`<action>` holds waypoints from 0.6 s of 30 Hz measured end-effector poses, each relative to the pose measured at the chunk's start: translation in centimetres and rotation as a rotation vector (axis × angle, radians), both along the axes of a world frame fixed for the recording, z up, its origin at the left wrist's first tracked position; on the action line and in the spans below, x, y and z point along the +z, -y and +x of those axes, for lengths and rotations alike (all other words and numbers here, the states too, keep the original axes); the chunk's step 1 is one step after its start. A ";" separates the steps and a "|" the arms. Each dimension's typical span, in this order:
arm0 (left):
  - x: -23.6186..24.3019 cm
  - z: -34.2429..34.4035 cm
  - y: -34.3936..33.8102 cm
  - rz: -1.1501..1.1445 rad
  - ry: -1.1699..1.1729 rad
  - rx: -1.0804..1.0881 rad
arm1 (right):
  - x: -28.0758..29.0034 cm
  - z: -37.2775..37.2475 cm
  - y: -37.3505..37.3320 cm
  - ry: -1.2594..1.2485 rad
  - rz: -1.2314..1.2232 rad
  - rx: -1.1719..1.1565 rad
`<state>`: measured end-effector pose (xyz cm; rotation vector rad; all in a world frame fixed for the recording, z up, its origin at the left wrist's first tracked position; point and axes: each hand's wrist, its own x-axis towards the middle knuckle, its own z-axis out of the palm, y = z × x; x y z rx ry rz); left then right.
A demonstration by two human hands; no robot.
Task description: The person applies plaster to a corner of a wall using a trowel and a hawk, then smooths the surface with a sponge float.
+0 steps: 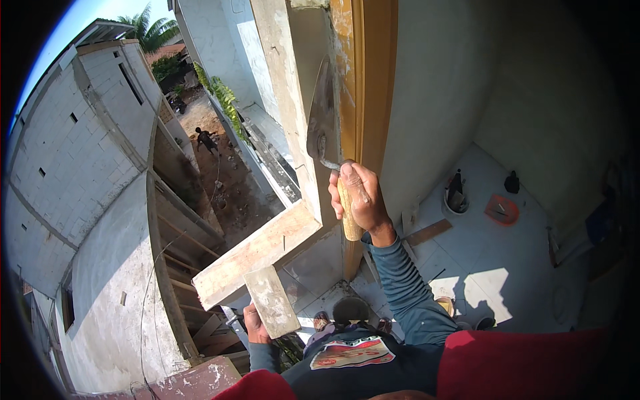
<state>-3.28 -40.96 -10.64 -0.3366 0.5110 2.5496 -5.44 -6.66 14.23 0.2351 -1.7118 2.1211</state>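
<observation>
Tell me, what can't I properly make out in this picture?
In the head view:
Left hand: most fingers hidden behind the rectangular board, so its grip is unclear.
Trowel handle: partly covered by the right hand.
Distant person: too small to tell what they're doing.
Red fabric: cut off by the lower edge.
</observation>
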 end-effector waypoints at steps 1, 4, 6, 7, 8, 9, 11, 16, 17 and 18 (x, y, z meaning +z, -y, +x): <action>0.1 0.1 0.0 0.003 -0.012 -0.010 | -0.2 -0.6 -0.5 0.028 0.002 -0.018; 1.3 0.3 -0.5 0.019 -0.002 -0.051 | -1.6 -2.1 -0.5 -0.008 0.098 -0.015; 1.5 0.5 -0.3 0.008 0.016 -0.052 | -1.7 -1.2 0.3 -0.007 0.140 0.034; 1.5 0.3 -0.3 0.011 0.011 -0.051 | -1.9 -0.2 0.4 -0.010 0.172 0.105; 1.6 0.3 0.2 0.007 0.009 -0.043 | -2.2 0.7 0.8 -0.012 0.196 0.184; 1.9 0.2 -0.1 0.016 0.004 -0.053 | -2.5 1.8 0.8 -0.036 0.180 0.182; 2.9 0.3 -0.7 0.028 -0.001 -0.055 | -4.3 3.3 0.6 0.007 0.108 0.174; 3.9 1.2 -0.5 0.016 0.027 -0.041 | -13.7 7.5 0.9 0.218 -0.080 0.151; 3.9 1.5 -0.5 0.017 0.026 -0.032 | -15.4 8.2 1.1 0.273 -0.112 0.127; 4.0 1.9 0.0 0.015 0.024 -0.018 | -17.5 8.6 1.5 0.296 -0.131 0.138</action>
